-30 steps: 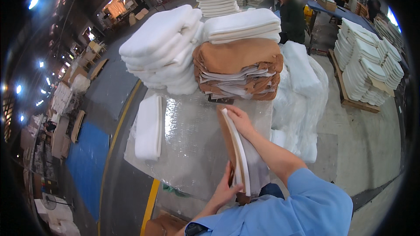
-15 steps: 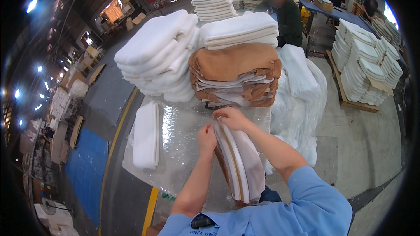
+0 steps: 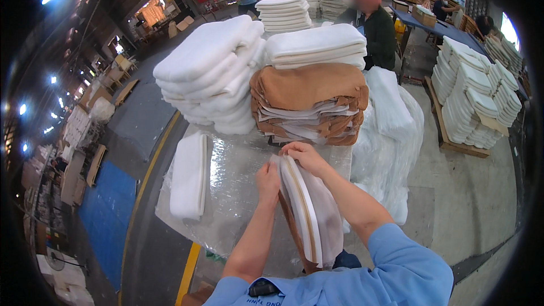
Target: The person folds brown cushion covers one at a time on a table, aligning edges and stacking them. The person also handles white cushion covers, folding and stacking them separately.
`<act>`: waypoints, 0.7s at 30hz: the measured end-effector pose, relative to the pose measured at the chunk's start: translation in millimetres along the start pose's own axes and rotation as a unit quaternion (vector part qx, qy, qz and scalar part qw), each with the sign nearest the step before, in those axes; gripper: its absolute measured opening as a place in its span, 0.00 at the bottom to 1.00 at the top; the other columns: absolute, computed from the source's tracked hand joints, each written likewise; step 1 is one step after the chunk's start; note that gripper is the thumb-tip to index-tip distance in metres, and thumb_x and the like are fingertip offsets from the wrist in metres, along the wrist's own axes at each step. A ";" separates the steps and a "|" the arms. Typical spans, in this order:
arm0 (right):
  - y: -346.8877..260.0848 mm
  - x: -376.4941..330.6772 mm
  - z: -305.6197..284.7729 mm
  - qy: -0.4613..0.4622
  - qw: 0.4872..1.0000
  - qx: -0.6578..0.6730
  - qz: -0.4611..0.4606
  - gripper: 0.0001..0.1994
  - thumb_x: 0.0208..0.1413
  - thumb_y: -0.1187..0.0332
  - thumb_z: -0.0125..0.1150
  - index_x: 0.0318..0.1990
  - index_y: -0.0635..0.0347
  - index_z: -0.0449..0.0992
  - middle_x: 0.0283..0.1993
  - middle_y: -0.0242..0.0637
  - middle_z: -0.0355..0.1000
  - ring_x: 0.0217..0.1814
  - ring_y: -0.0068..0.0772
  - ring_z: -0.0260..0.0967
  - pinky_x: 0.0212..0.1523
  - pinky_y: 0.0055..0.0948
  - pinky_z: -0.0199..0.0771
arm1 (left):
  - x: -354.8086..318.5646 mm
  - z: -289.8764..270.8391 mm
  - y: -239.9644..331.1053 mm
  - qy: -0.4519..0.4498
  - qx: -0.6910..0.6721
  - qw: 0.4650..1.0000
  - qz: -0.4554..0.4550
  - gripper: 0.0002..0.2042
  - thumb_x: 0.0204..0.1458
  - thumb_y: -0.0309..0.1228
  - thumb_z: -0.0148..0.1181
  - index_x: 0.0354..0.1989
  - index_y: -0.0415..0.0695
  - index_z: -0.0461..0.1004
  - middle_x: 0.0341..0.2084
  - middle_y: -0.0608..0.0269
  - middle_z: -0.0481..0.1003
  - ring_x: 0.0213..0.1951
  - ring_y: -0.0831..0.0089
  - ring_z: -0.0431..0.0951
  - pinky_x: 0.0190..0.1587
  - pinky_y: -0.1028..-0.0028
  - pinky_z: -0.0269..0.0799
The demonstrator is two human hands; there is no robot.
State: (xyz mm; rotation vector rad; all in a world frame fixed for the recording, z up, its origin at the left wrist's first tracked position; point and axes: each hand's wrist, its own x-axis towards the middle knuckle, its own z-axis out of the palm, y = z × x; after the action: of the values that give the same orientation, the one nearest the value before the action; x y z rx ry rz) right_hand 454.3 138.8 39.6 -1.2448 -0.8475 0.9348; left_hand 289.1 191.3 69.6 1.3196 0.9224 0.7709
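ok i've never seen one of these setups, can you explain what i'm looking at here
There is no machine: the grip is a person's own two bare hands, the left hand and the right hand. The view comes from a wide fisheye camera worn on that person's head, looking down, which is why straight edges bend near the rim.

Both hands are closed at the far end of a white padded piece, which has brown cloth on its left side and pale cloth on its right.

On the plastic-covered surface, a folded white pad lies to the left. Toward the far end are a pile of brown covers and a tall stack of white pads.
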 end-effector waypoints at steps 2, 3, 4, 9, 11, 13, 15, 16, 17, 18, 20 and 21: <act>-6.9 -4.7 0.5 -0.027 0.999 -0.025 -0.010 0.12 0.59 0.71 0.64 0.50 0.62 0.81 0.51 0.32 0.79 0.45 0.26 0.73 0.49 0.30 0.75 | 0.1 -2.2 -0.4 0.005 -0.008 1.000 -0.005 0.15 0.70 0.32 0.50 0.45 0.33 0.79 0.36 0.61 0.80 0.38 0.76 0.75 0.43 0.71 0.72; -11.8 -6.3 -0.1 -0.032 0.997 -0.066 -0.015 0.12 0.59 0.71 0.64 0.49 0.62 0.82 0.50 0.33 0.79 0.45 0.26 0.73 0.49 0.30 0.75 | -0.6 -1.6 -0.1 0.003 -0.012 1.000 -0.010 0.15 0.70 0.32 0.51 0.45 0.33 0.79 0.36 0.61 0.80 0.38 0.76 0.75 0.43 0.71 0.72; -16.3 -7.7 0.4 -0.038 0.993 -0.106 -0.019 0.12 0.58 0.71 0.64 0.48 0.62 0.82 0.49 0.33 0.79 0.44 0.26 0.73 0.48 0.30 0.75 | -0.8 -1.0 0.3 0.001 -0.015 1.000 -0.014 0.15 0.70 0.33 0.51 0.45 0.33 0.79 0.36 0.61 0.80 0.38 0.77 0.75 0.43 0.71 0.72; -20.1 -7.3 19.3 0.087 0.959 -0.262 -0.060 0.10 0.59 0.70 0.64 0.46 0.60 0.84 0.46 0.37 0.78 0.42 0.30 0.73 0.47 0.30 0.75 | 1.8 0.8 -2.1 -0.004 0.008 1.000 0.001 0.15 0.70 0.33 0.50 0.45 0.33 0.80 0.37 0.61 0.80 0.39 0.76 0.76 0.44 0.71 0.72; -10.3 -5.4 17.0 0.116 0.961 -0.241 -0.071 0.10 0.58 0.68 0.64 0.45 0.59 0.85 0.45 0.39 0.78 0.43 0.33 0.74 0.47 0.32 0.75 | 1.3 4.6 -2.2 -0.009 0.009 1.000 0.006 0.15 0.70 0.33 0.50 0.46 0.33 0.80 0.37 0.61 0.80 0.39 0.76 0.76 0.44 0.71 0.72; 2.7 -4.8 6.6 0.138 0.964 -0.207 -0.095 0.11 0.58 0.64 0.66 0.45 0.56 0.85 0.45 0.42 0.77 0.45 0.38 0.75 0.47 0.35 0.75 | 0.1 12.3 -2.2 -0.021 -0.015 1.000 0.005 0.15 0.70 0.32 0.50 0.46 0.32 0.80 0.38 0.60 0.80 0.39 0.76 0.76 0.44 0.71 0.72; 8.2 -4.4 6.1 0.122 0.984 -0.092 -0.089 0.11 0.58 0.64 0.66 0.45 0.56 0.86 0.46 0.43 0.77 0.46 0.38 0.75 0.48 0.34 0.75 | 1.5 12.4 -1.0 -0.017 -0.025 1.000 0.000 0.15 0.70 0.32 0.50 0.47 0.32 0.79 0.38 0.59 0.80 0.40 0.75 0.76 0.45 0.70 0.72; 10.1 -5.5 3.3 0.116 0.989 -0.035 -0.086 0.11 0.58 0.64 0.67 0.45 0.56 0.86 0.47 0.44 0.77 0.47 0.39 0.75 0.49 0.34 0.75 | 2.0 14.3 -0.3 -0.019 -0.031 0.999 -0.003 0.15 0.70 0.32 0.50 0.47 0.32 0.79 0.38 0.58 0.80 0.40 0.75 0.77 0.45 0.70 0.72; 10.4 -7.6 4.6 0.106 0.989 -0.073 -0.073 0.11 0.58 0.64 0.67 0.45 0.56 0.86 0.47 0.44 0.78 0.47 0.39 0.75 0.49 0.34 0.75 | 2.2 11.6 -1.0 -0.019 -0.001 1.000 0.004 0.15 0.69 0.32 0.50 0.48 0.32 0.79 0.38 0.58 0.81 0.40 0.74 0.77 0.45 0.70 0.72; 7.5 -10.3 7.3 0.093 0.988 -0.110 -0.060 0.11 0.58 0.64 0.67 0.45 0.56 0.86 0.47 0.45 0.78 0.48 0.39 0.76 0.50 0.33 0.75 | 2.6 6.5 -1.2 -0.017 0.029 0.999 0.012 0.15 0.69 0.32 0.51 0.48 0.32 0.79 0.38 0.58 0.81 0.41 0.74 0.77 0.45 0.70 0.72; -1.0 -13.6 14.0 0.099 0.981 -0.161 -0.040 0.11 0.57 0.63 0.68 0.45 0.56 0.86 0.48 0.45 0.79 0.49 0.40 0.76 0.50 0.33 0.75 | 4.0 -0.1 -1.8 -0.007 0.068 0.997 0.020 0.15 0.68 0.32 0.52 0.48 0.32 0.79 0.38 0.57 0.81 0.41 0.73 0.77 0.45 0.70 0.72; -5.8 -12.5 18.9 0.123 0.976 -0.175 -0.033 0.11 0.57 0.63 0.68 0.45 0.56 0.86 0.49 0.45 0.79 0.49 0.41 0.76 0.51 0.34 0.75 | 5.2 0.8 -4.0 -0.005 0.076 0.997 0.021 0.15 0.68 0.32 0.53 0.48 0.32 0.79 0.38 0.57 0.81 0.40 0.73 0.77 0.45 0.69 0.73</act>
State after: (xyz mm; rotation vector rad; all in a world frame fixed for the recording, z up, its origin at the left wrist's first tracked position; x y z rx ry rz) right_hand 432.8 134.1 47.6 -1.5884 -0.8719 0.5741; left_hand 292.0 195.1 65.0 1.4789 0.9627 0.7367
